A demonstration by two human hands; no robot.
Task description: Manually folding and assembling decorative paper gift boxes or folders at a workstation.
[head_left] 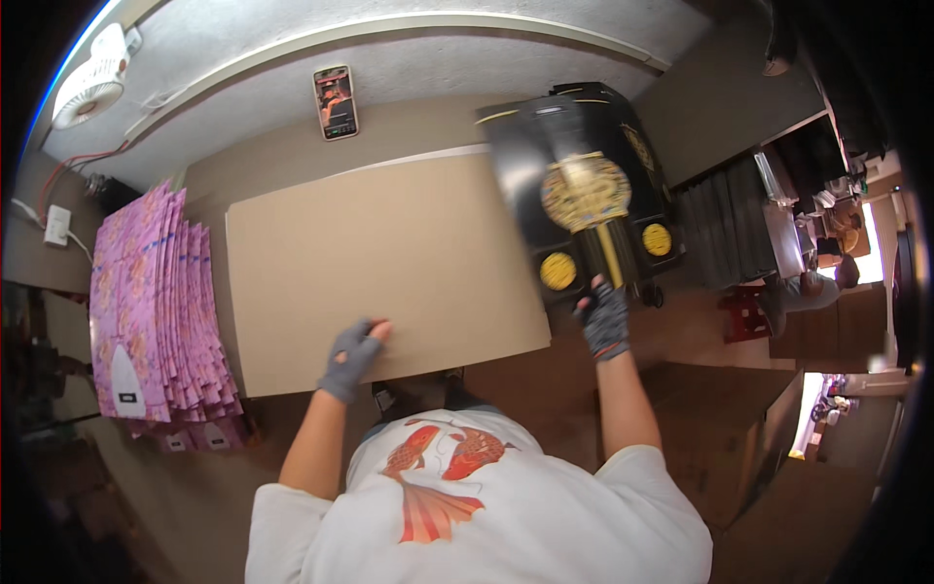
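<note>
A large tan cardboard sheet [389, 263] lies flat on the table in front of me. My left hand [352, 360], in a grey fingerless glove, is over the sheet's near edge, loosely bent with the thumb apart and nothing visible in it. To the right, my right hand [605, 319], gloved the same way, grips the near end of a flat black printed packaging piece [520, 175] with a round gold emblem and yellow discs. That piece is blurred and overlaps the sheet's right side. More black printed pieces [637, 146] show beneath and beyond it.
A stack of pink-purple patterned packages [146, 302] stands at the left. A phone [337, 102] is at the table's back. A small white fan [92, 92] and a white plug box [57, 225] are far left. Brown cartons [700, 419] stand at the right; people are farther off.
</note>
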